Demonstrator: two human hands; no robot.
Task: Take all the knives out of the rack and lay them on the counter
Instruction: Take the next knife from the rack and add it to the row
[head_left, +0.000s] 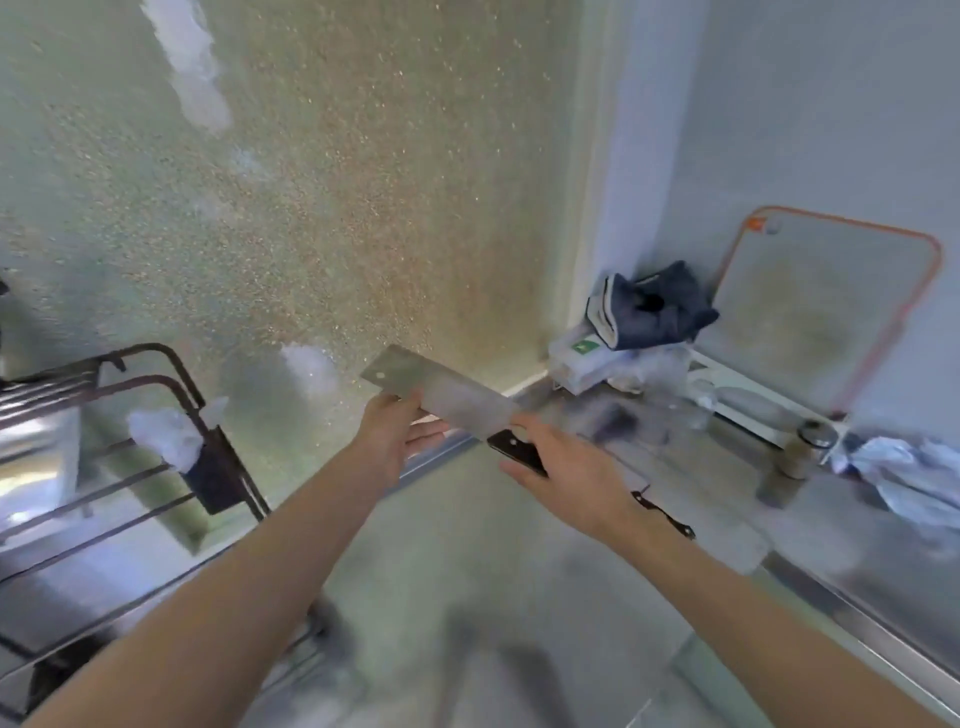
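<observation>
A cleaver (441, 387) with a wide steel blade and a black handle hangs in the air over the counter (467, 561), blade pointing up and left. My left hand (397, 434) pinches the blade's lower edge from underneath. My right hand (563, 470) wraps the black handle. A small dark-handled knife (667, 517) lies on the counter, partly hidden behind my right wrist. The dark wire rack (156, 415) stands at the left with a black holder (215, 475) on its side; no knife shows in it.
Crumpled white plastic (166, 431) sits on the rack's holder. In the right corner an orange-rimmed board (826, 306) leans on the wall beside a dark blue cloth (652, 306) on a box. A jar (805, 449) and a crumpled white bag (904, 475) lie further right.
</observation>
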